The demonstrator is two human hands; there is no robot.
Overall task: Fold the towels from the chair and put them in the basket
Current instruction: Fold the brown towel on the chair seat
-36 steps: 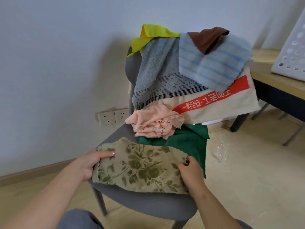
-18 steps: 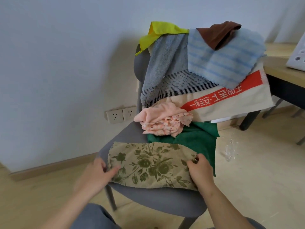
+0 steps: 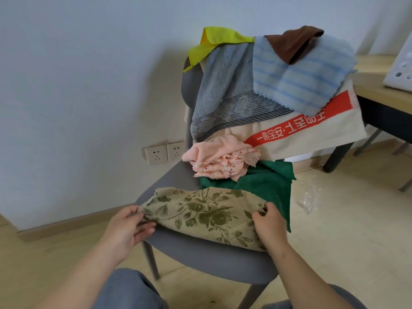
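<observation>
Both of your hands are on the floral towel [image 3: 205,217], a beige cloth with an olive flower print that lies stretched across the front of the grey chair [image 3: 200,255] seat. Your left hand [image 3: 127,228] has its fingers curled, thumb on top, pinching the bunched left end of that towel at the seat's edge. Your right hand [image 3: 270,221] pinches the right end between thumb and curled fingers, with the back of the hand covering the towel's near right corner. Just behind the floral towel, a green towel [image 3: 267,184] lies flat on the seat, its right side hanging over the edge. A crumpled pink towel [image 3: 220,161] sits on the green one, against the backrest. Five more cloths hang over the backrest: a yellow cloth [image 3: 211,41] at the top left, a grey towel [image 3: 223,85] with dark stripes, a blue striped towel [image 3: 301,81], a brown cloth [image 3: 289,43] on top of the blue one, and a cream towel with a red band [image 3: 312,134] beneath them. To the right, a white perforated basket [image 3: 401,70] stands on a wooden table [image 3: 374,85], only partly in view and well apart from the chair.
</observation>
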